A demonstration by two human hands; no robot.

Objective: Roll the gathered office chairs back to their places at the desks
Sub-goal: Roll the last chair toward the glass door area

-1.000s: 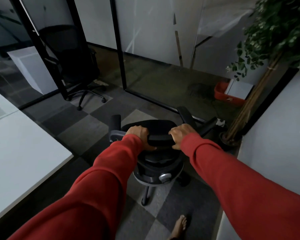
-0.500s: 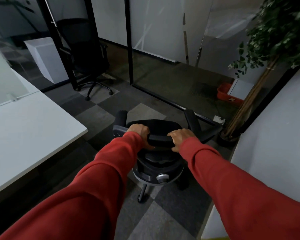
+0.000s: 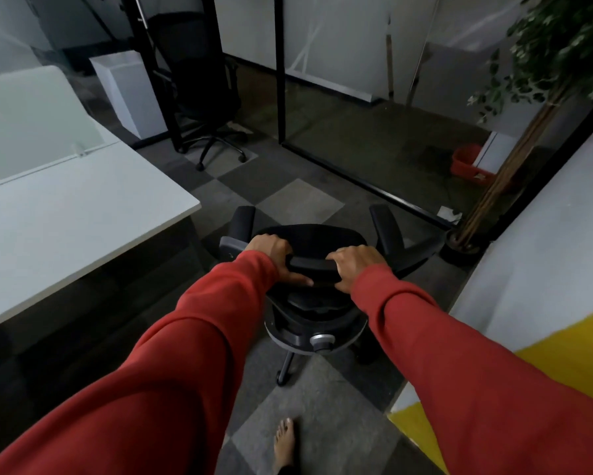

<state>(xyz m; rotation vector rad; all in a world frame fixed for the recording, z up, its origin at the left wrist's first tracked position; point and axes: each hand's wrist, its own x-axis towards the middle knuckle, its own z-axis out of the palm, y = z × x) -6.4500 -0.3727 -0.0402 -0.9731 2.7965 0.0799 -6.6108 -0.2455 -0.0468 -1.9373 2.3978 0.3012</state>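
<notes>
A potted tree (image 3: 559, 56) stands at the floor's right edge, against a grey wall (image 3: 542, 255) with a yellow band (image 3: 562, 354); a red tray (image 3: 466, 162) lies beside its trunk; a white box (image 3: 130, 94) stands far left behind black-framed glass (image 3: 280, 63); the carpet (image 3: 302, 200) is chequered grey.

The chair (image 3: 309, 236) has a matt black plastic top bar (image 3: 314, 265) and a shiny metal knob (image 3: 320, 341) under its seat. The desk (image 3: 65, 217) is white and smooth. The floor (image 3: 322, 399) is rough grey carpet. The sleeves (image 3: 171, 371) are soft red cloth. The glass wall (image 3: 356, 132) is shiny.
</notes>
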